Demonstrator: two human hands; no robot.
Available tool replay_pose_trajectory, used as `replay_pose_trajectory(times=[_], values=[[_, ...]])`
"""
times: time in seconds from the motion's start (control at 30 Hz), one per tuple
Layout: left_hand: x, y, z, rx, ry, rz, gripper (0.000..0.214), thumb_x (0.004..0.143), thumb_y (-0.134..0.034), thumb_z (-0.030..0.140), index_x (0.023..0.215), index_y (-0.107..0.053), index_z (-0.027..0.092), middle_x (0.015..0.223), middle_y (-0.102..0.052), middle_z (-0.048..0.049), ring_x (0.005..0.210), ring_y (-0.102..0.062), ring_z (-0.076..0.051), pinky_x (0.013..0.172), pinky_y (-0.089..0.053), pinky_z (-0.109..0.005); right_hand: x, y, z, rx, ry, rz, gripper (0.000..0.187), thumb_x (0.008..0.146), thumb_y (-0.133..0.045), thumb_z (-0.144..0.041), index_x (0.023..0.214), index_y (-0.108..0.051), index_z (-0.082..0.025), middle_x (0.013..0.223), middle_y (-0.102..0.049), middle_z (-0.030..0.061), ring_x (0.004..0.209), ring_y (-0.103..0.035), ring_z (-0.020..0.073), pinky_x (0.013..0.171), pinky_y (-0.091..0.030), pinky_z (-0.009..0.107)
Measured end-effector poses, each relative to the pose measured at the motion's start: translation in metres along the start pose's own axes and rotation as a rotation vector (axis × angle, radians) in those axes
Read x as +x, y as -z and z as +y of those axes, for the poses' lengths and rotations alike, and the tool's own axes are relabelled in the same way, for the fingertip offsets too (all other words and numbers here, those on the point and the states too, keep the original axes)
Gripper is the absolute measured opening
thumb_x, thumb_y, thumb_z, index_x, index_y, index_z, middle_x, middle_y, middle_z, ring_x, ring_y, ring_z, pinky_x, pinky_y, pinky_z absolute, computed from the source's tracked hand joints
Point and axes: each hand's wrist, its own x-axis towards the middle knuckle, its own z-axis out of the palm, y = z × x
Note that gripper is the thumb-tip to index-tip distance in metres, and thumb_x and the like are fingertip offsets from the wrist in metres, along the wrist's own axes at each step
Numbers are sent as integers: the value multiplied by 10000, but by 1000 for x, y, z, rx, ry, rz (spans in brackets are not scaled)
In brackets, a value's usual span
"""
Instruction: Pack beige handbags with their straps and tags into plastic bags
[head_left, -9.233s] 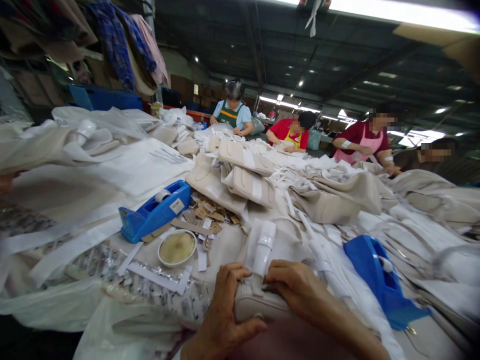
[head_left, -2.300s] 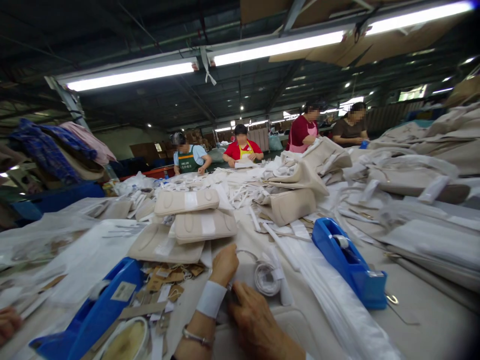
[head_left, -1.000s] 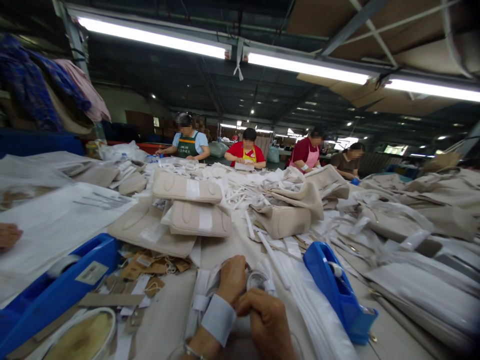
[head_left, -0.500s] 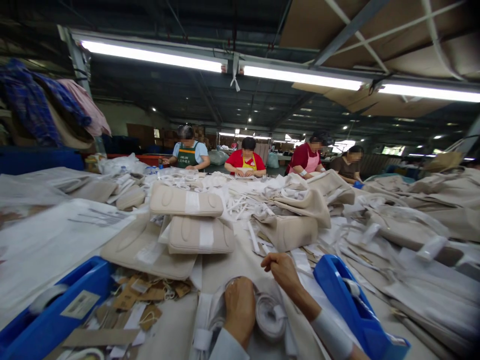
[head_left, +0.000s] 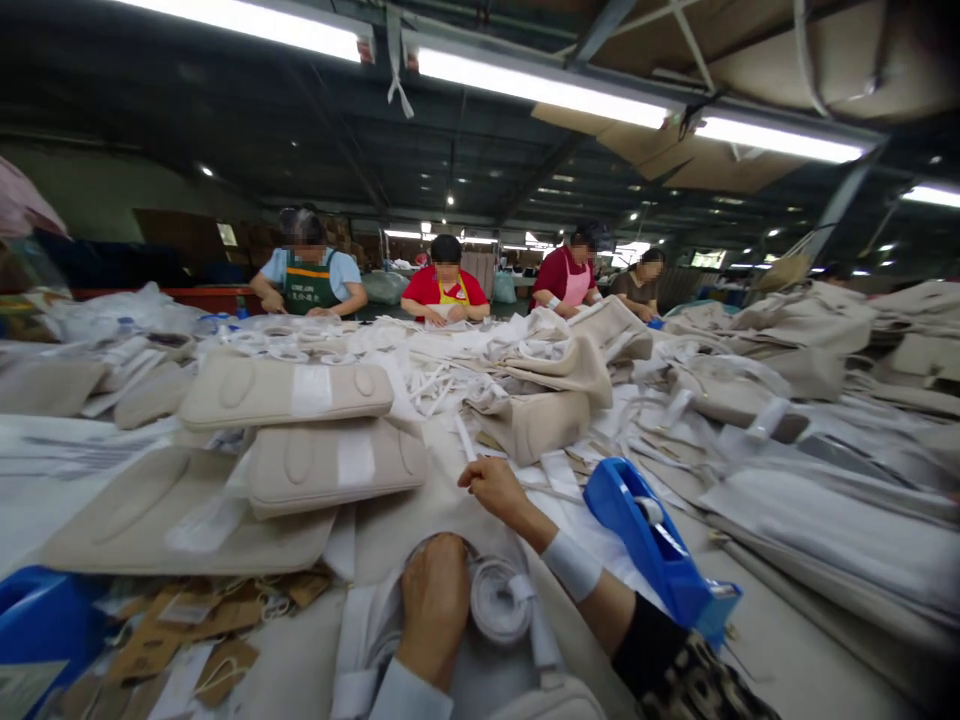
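Note:
My left hand (head_left: 436,605) reaches down into the opening of a beige bag, its fingers hidden below the rim. Beside it, a coiled strap (head_left: 501,602) wrapped in white material rests in the bag's mouth, and a white-wrapped handle (head_left: 354,640) runs along the left. Just beyond the bag, my right hand (head_left: 501,490) hovers with its fingers curled together; whatever they may hold is too small to see. A blue tape dispenser (head_left: 652,545) stands right of my right wrist.
Taped beige bags (head_left: 289,392) are stacked left of centre. Cardboard tags with strings (head_left: 176,620) lie front left, near a second blue dispenser (head_left: 49,620). More bags (head_left: 802,310) pile up at right. Several co-workers sit across the table, including a person in red (head_left: 446,290).
The view has turned right and tipped downward, so everything appears shifted left. My left hand stays in the bag, and my right hand keeps its curled shape beyond it.

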Motion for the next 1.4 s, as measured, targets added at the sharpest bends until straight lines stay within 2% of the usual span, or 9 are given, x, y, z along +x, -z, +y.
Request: replay_pose_trajectory(times=[0.13,0.33,0.47,0.57,0.77,0.97,1.1,1.27,1.4], values=[[0,2,1,70,19,-21,336,908,-390,133,931,-725,150,975,-734,-133,968,-674,-288,808,-482,-362,-27,46,30,-121,-92,116,361,807,-490,-27,973,-768,-186,998,-760,29,959,-674,148,860,-461,208],[0,-1,0,115,14,-21,339,924,-392,169,961,-728,152,1001,-733,-136,996,-675,-276,824,-488,-338,-75,102,78,-342,-228,153,319,824,-495,-61,978,-762,-142,1017,-748,93,986,-665,202,856,-439,246],[0,1,1,122,8,-22,359,920,-375,169,958,-732,158,978,-740,-139,970,-688,-281,782,-503,-339,-106,95,84,-477,-274,54,192,863,-559,-135,876,-749,-110,908,-736,131,931,-666,237,806,-445,283],[0,2,2,119,0,-25,358,918,-380,170,958,-735,153,993,-740,-145,986,-688,-298,786,-512,-353,-122,78,80,-593,-317,10,173,874,-619,-194,944,-710,-64,1048,-690,188,1047,-623,279,866,-453,339],[0,6,3,101,-7,-28,341,907,-403,172,922,-744,154,976,-748,-149,978,-696,-309,778,-527,-363,-129,62,70,-727,-413,-40,188,944,-592,-276,1016,-656,-114,1096,-665,87,1037,-628,211,906,-511,413],[-1,7,4,89,-7,-10,354,920,-391,192,935,-744,159,970,-747,-155,982,-696,-315,795,-534,-388,-127,75,64,-747,-465,-32,202,952,-583,-313,1001,-656,-131,1006,-682,58,931,-656,185,847,-537,391],[0,5,2,80,-13,1,352,921,-397,201,945,-745,158,981,-743,-161,995,-690,-319,818,-530,-399,-139,89,63,-748,-446,3,156,956,-516,-200,1004,-659,-159,988,-698,81,910,-668,210,749,-484,322],[1,4,1,68,0,-2,355,921,-402,205,957,-752,154,959,-745,-173,977,-697,-317,792,-534,-379,-167,106,53,-737,-385,48,163,930,-485,-143,938,-641,-189,905,-711,80,861,-673,238,600,-338,290],[0,7,3,60,6,-15,347,917,-416,198,955,-758,158,964,-744,-178,977,-699,-297,796,-530,-353,-206,112,41,-653,-274,4,185,911,-489,-86,855,-632,-190,804,-699,36,789,-654,194,608,-340,285]])
